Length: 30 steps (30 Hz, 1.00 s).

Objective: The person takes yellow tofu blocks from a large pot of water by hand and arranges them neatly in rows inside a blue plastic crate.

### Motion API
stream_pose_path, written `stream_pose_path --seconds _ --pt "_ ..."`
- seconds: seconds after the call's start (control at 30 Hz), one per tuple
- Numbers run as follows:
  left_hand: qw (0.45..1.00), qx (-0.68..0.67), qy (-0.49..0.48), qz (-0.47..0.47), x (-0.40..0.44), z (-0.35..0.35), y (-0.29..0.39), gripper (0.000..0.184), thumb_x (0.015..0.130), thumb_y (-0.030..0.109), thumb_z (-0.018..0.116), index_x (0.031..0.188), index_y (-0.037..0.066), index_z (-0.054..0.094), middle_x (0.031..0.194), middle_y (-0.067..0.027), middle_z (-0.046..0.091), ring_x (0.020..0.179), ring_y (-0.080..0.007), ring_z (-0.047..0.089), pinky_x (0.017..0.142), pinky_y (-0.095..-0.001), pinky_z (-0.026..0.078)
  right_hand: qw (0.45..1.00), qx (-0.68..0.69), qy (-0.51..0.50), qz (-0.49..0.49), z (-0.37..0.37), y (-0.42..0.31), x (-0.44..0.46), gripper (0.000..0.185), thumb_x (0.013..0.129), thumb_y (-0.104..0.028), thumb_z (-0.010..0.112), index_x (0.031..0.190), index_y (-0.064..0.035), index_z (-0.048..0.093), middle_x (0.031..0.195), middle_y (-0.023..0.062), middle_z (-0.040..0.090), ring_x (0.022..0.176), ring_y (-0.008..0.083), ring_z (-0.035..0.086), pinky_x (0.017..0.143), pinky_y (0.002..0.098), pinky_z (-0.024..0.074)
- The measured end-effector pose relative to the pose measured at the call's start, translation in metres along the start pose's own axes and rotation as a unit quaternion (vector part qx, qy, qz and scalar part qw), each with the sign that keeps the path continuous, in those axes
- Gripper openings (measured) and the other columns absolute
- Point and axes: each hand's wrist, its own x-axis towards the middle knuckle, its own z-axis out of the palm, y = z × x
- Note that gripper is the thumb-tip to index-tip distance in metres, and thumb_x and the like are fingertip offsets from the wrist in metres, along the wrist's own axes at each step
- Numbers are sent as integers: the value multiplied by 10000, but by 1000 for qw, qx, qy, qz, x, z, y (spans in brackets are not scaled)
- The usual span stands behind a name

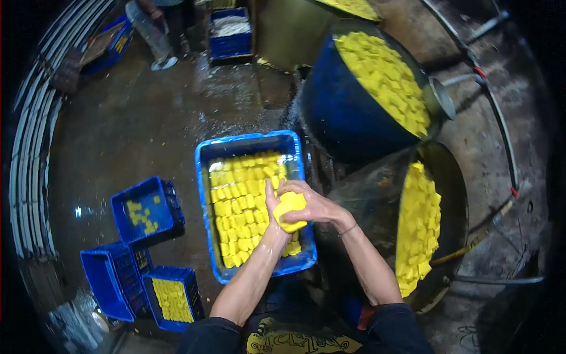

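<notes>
Both of my hands are cupped together above the right side of a blue crate [203,194]. Between the palms is a small stack of yellow tofu blocks [292,206]. My left hand [273,205] presses against its left side, fingers pointing away from me. From the right, my right hand [317,206] wraps round it, with the thumb across the near side. Below them, rows of similar yellow blocks [239,206] lie in the crate in what looks like water. How many pieces are in my grip is hard to make out.
To the right, a tilted blue vat [321,106] and a second vat [454,194] are heaped with yellow blocks. Smaller blue crates [118,203] stand at lower left, some holding blocks. A person's legs [150,29] show at the top. The floor [135,124] is wet.
</notes>
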Motion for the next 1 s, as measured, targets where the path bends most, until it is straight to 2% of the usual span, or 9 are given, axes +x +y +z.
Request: stream_pose_path --seconds 0.1,0.2,0.23,0.3,0.37,0.57,0.67,0.9,1.0 --pt "964 177 192 53 -11 -3 58 953 853 769 372 1541 151 138 1480 -147 346 1274 -306 463 1037 -452 395 959 254 -74 103 25 28 68 530 755 -313 745 1204 -75 592 1175 105 599 1133 223 551 987 362 423" --pt "907 339 206 138 31 -98 134 701 963 563 365 1461 71 334 1481 -133 381 1303 -304 433 1093 -479 303 892 386 -65 228 47 55 137 514 786 -333 697 1214 -76 573 1114 42 624 975 136 598 848 310 494" --pt "833 473 240 158 37 -124 158 602 995 460 383 1417 32 400 1444 -144 434 1295 -296 438 1094 -478 297 885 390 -88 240 50 49 158 535 781 -355 697 1215 -70 569 1144 53 611 973 152 594 850 328 500" --pt "295 866 327 239 17 -134 170 524 954 337 451 1381 35 481 1478 -172 379 1374 -332 322 1116 -463 274 902 335 -58 267 62 27 195 416 833 -319 653 1172 -84 604 1104 32 635 1001 138 598 816 316 499" --pt "191 924 271 189 11 -175 177 501 900 259 517 1346 32 492 1452 -125 411 1380 -332 303 1133 -488 231 951 167 7 262 84 38 234 648 738 -476 711 1230 -68 607 1166 98 628 1077 215 588 897 363 474" --pt "196 935 256 149 -5 -179 155 586 858 243 545 1372 -5 410 1468 -196 332 1366 -399 287 1114 -556 226 914 -157 59 370 170 66 272 945 661 -574 737 1366 1 481 1470 255 355 1349 419 355 1093 505 330" --pt "215 908 287 217 1 -140 159 686 850 238 574 1444 -9 335 1527 -240 226 1429 -392 182 1166 -506 145 937 253 49 235 154 138 268 802 848 -454 605 1424 51 367 1457 242 399 1318 303 440 1091 355 348" --pt "168 925 336 50 45 -144 179 710 878 347 536 1392 -111 363 1498 -330 243 1392 -450 254 1176 -433 159 955 272 -2 120 44 78 123 735 875 -521 611 1445 -109 396 1424 94 454 1281 216 443 954 379 443" --pt "279 858 191 386 101 -96 108 586 863 263 575 1352 -33 446 1431 -301 354 1357 -430 310 1150 -462 197 943 326 73 9 -4 0 -9 533 917 -253 657 1355 -19 462 1252 107 562 1118 207 581 957 322 457"
